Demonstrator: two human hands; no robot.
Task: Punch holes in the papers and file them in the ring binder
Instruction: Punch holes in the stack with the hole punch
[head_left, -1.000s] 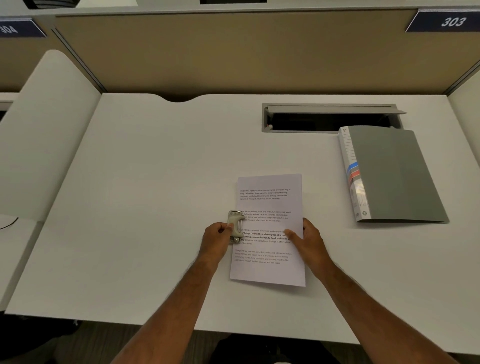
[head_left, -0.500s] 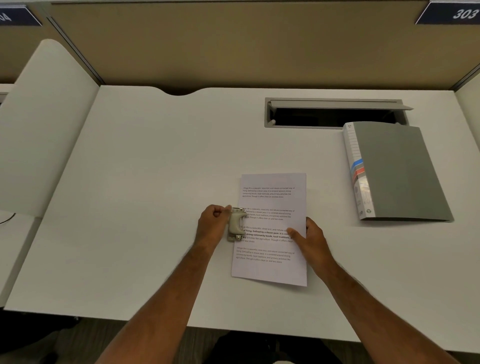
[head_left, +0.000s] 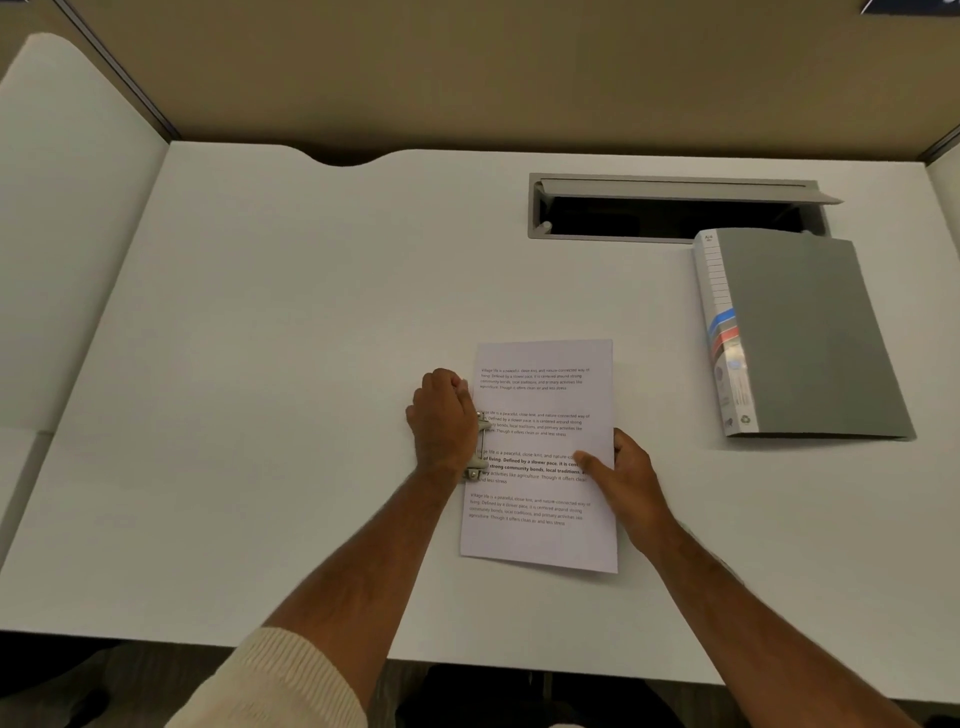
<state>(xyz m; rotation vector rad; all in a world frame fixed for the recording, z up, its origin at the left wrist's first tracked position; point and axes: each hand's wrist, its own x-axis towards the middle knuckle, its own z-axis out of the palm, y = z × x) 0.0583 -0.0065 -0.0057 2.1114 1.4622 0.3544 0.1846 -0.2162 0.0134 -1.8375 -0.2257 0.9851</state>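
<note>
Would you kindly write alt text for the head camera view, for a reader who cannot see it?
A person's left hand presses down on a hole punch at the left edge of a printed sheet of paper, while the right hand holds the sheet flat on a white desk. A closed grey ring binder lies to the right.

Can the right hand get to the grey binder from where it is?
Probably yes. The right hand presses on the paper, and only bare desk lies between it and the closed grey binder further right.
</note>
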